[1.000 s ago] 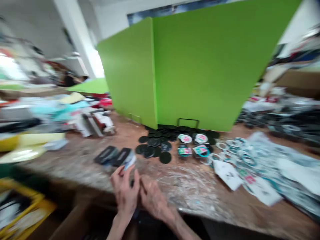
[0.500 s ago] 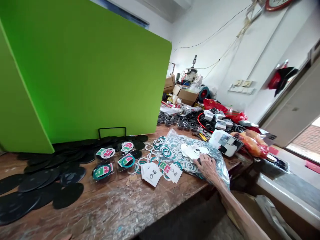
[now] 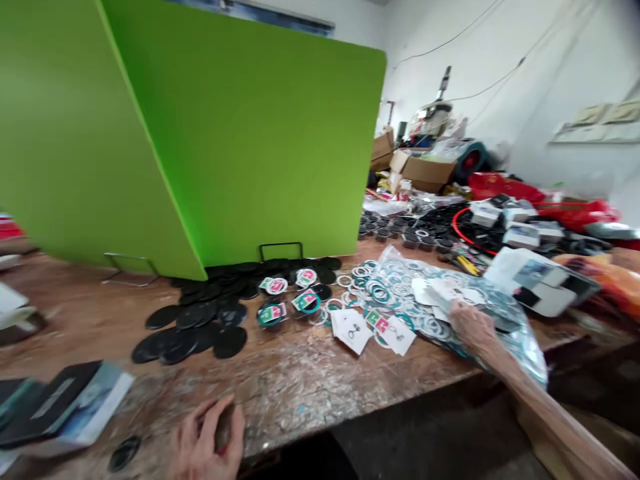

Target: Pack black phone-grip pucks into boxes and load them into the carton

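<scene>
My right hand (image 3: 473, 327) has its fingers closed on a loose bunch of white cards (image 3: 440, 293), over a clear plastic bag (image 3: 525, 347) full of white and teal rings. My left hand (image 3: 207, 440) is low by the table's front edge, slightly blurred. Its fingers are curled with thumb and forefinger close together; a small red spot shows there, but what it holds, if anything, I cannot make out. Between the hands lie white printed cards (image 3: 353, 331) and clear packs with teal rings and pink-green labels (image 3: 273, 313).
Black discs (image 3: 190, 323) lie before a green folding panel (image 3: 280, 153). Dark boxes (image 3: 65, 403) and a black ring (image 3: 124, 453) are at the left front. White boxes (image 3: 523, 233), black parts, a red bag (image 3: 505, 187) and cartons (image 3: 425, 170) crowd the right back.
The view has swung left and down, bringing the left hand and dark boxes into sight. The right hand stays at the white cards over the bag, its fingers now more closed.
</scene>
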The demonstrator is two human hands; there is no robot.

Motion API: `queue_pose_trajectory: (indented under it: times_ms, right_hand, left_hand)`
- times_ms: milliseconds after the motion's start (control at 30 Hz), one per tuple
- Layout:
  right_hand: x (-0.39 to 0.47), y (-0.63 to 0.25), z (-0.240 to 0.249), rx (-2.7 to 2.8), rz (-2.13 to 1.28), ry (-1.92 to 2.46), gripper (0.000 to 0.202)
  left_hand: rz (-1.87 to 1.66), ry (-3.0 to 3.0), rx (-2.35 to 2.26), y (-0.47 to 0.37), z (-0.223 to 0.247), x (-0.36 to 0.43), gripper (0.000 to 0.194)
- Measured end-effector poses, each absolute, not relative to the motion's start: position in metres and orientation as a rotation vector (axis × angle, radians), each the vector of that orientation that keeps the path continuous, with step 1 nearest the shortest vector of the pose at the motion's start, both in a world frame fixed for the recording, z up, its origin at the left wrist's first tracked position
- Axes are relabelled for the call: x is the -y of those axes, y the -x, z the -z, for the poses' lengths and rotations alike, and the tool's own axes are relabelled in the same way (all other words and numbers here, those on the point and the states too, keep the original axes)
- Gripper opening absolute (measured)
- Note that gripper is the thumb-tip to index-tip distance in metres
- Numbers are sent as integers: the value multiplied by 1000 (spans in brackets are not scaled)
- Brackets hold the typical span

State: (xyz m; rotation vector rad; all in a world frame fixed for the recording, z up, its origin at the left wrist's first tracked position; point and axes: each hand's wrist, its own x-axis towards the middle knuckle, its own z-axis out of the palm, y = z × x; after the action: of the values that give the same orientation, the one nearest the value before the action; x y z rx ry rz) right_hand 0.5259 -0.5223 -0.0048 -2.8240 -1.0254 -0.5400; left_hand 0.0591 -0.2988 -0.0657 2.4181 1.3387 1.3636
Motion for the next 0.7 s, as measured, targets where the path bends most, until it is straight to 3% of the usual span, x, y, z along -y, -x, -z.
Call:
queue_pose_trajectory:
  times_ms: [100, 200, 300, 400, 500, 700]
  right_hand:
    - [534, -516, -13, 1036, 587, 2781, 63]
    - [535, -457, -20, 1213, 743, 2532, 53]
    - [513, -352, -9, 1585, 823, 2018, 58]
    - [481, -262, 10, 1750, 745, 1674, 67]
    - [460, -233, 19, 1781, 590, 1686, 66]
    - [442, -272, 10, 1996, 343, 1770, 74]
  left_hand:
    - [-1372, -2139, -1303, -71, 48, 324, 19]
    - [-976, -1738, -1014, -102, 35, 360, 23]
    - [-804, -1404, -579, -141, 27, 392, 46]
    - [-871, -1147, -616, -157, 26, 405, 64]
    - [-854, -1063, -975, -141, 26, 396, 54]
    - [-754, -1466, -1030, -100, 10, 374, 44]
